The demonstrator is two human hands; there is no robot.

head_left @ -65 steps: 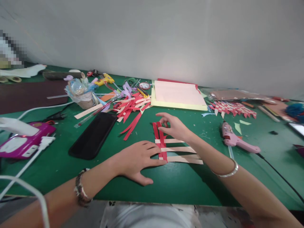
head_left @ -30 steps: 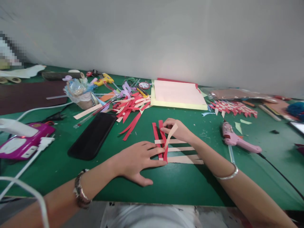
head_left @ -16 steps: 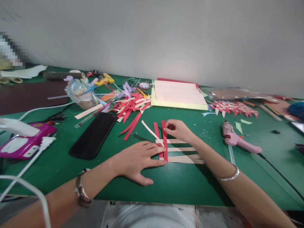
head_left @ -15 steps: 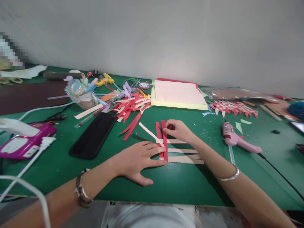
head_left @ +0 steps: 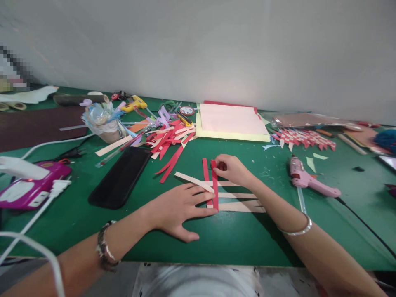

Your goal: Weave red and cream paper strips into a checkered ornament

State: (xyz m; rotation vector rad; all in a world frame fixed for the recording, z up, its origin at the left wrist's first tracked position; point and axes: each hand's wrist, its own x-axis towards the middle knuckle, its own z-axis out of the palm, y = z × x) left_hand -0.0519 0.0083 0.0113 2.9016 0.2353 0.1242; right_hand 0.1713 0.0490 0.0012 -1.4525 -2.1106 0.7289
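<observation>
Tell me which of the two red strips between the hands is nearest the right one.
The right red strip: its far end lies by the right hand; the other red strip lies farther left, apart from that hand.

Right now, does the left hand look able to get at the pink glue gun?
Probably not directly: the right forearm crosses between the left hand and the pink glue gun, and that hand rests partly on the red paper strips.

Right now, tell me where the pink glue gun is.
In the head view, the pink glue gun lies right of the right hand, just below the checkered woven paper.
</observation>
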